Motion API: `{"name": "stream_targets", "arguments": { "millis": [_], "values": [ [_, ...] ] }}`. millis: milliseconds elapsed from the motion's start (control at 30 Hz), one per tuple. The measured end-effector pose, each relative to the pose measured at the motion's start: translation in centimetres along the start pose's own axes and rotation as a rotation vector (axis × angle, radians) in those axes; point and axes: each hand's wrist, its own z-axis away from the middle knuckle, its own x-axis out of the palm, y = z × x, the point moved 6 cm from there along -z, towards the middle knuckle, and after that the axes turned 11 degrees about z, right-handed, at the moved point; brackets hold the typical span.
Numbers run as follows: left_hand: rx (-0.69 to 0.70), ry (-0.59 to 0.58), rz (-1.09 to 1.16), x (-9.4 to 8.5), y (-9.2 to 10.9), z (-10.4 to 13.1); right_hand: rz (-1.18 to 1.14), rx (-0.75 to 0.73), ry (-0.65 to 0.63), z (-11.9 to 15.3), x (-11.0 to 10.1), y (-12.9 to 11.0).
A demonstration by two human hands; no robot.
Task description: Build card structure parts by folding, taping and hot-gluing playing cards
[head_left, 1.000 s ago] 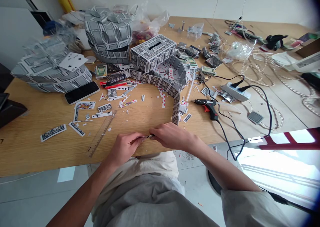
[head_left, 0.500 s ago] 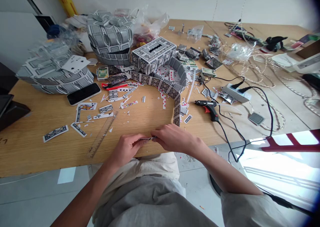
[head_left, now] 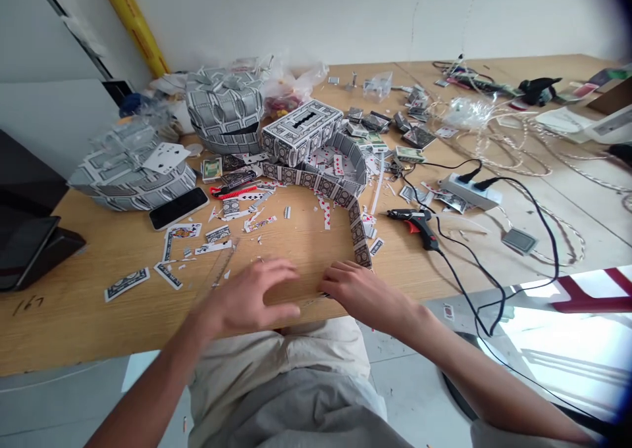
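Observation:
My left hand (head_left: 251,297) is above the front of the table, thumb and fingers spread with nothing between them. My right hand (head_left: 353,290) is closed near the table's front edge, at the near end of a long patterned strip made of playing cards (head_left: 359,227). A thin dark edge shows under its fingertips; the rest of what it grips is hidden. The strip stands on edge and curves back to a round wall of the same cards (head_left: 351,150). Left of the strip are cut card scraps (head_left: 326,212). A clear ruler (head_left: 224,260) lies partly behind my left hand.
A black glue gun (head_left: 415,223) lies right of the strip, its cable trailing to a power strip (head_left: 471,191). A card-covered box (head_left: 302,127), two round card-covered pieces (head_left: 224,109), a phone (head_left: 178,208) and a red-handled cutter (head_left: 234,190) stand or lie farther back.
My left hand has let go of the thin card edge held between both hands and opened, moving slightly away. My right hand stays closed at the strip's end. The view has tilted up.

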Motion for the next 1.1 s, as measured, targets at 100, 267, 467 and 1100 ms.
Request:
{"name": "stream_targets", "arguments": {
  "millis": [100, 267, 467, 1100],
  "values": [
    [-0.070, 0.229, -0.246, -6.8, -2.6, -4.1, -0.021, 0.018, 0.042, 0.7, 0.2, -0.3],
    [-0.180, 0.439, -0.518, -14.4, -7.4, -12.9, -0.050, 0.041, 0.145, 0.9, 0.2, -0.8],
    [-0.179, 0.402, -0.615, -15.7, -9.7, -17.7, -0.013, 0.039, 0.230, 1.2, 0.5, -0.5],
    [-0.129, 0.230, -0.266, 1.0, 1.9, 5.5, 0.027, -0.067, 0.344, -0.6, -0.7, 1.0]
  ]
}}
